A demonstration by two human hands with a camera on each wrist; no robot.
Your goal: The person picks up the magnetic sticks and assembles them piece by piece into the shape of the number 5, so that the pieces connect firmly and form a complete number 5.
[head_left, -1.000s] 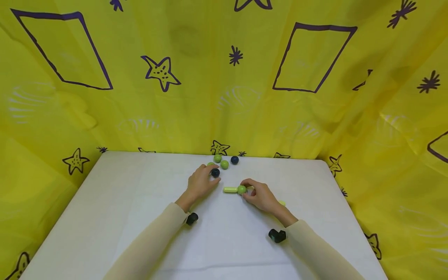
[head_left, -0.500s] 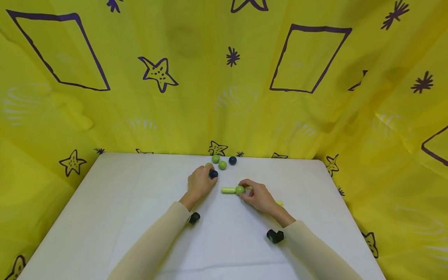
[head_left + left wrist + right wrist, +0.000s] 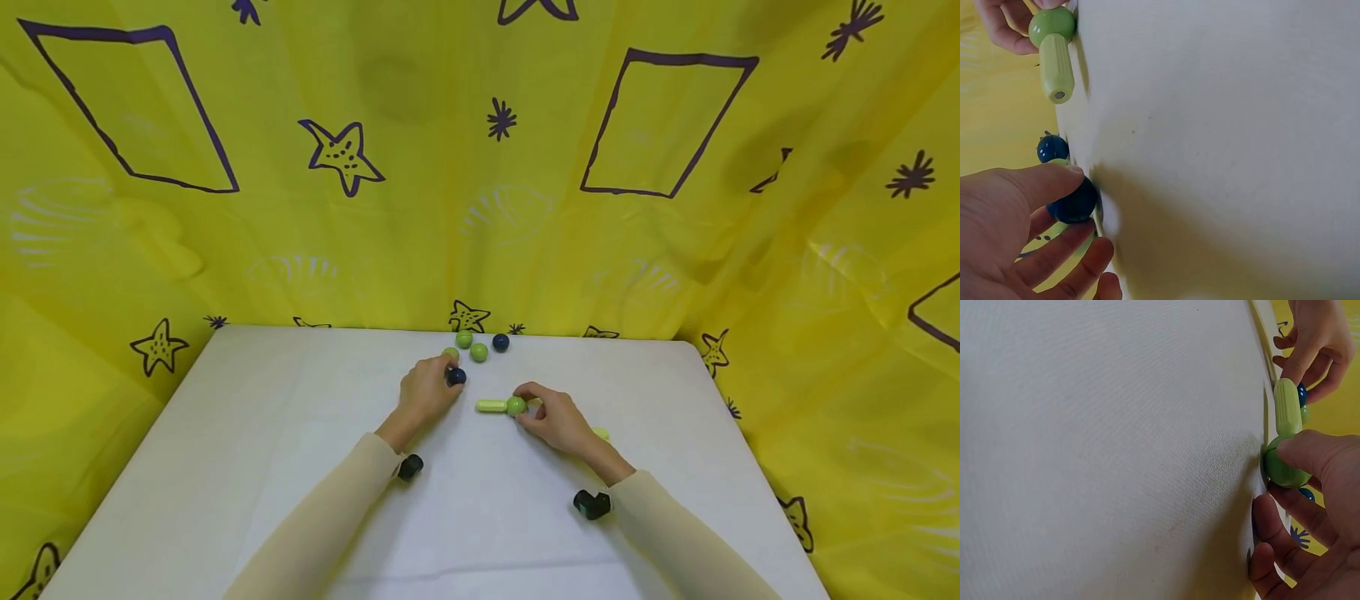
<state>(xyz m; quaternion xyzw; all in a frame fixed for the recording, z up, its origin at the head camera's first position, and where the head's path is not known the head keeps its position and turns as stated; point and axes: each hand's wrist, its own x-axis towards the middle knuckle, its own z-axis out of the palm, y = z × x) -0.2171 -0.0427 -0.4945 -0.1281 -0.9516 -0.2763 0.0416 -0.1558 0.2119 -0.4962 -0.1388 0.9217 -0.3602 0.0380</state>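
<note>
A person's left hand (image 3: 429,392) pinches a dark blue ball (image 3: 456,377) above or upon a white table (image 3: 480,500); we cannot tell whether the ball touches the cloth. Seen from the left wrist, it is smooth, round and deep blue, the thumb laid across one side and the lower fingers loosely bent beneath. The right hand (image 3: 558,425) pinches a leaf-green ball (image 3: 516,406), thumb on one side and fingers on the other, near the table's middle. Joined to that ball we see a pale yellow-green rod (image 3: 491,407), pointing toward the left hand; its sides are ribbed lengthwise, and its free end carries a small grey disc (image 3: 1059,95). The green ball is glossy and wider than the rod. Beyond the left hand, near the table's far edge, we count three more green balls (image 3: 478,352) and a second dark blue ball (image 3: 501,342). A pale yellow piece (image 3: 602,434) shows partly behind the right wrist. A yellow curtain (image 3: 420,242) with purple starfish hangs behind.
</note>
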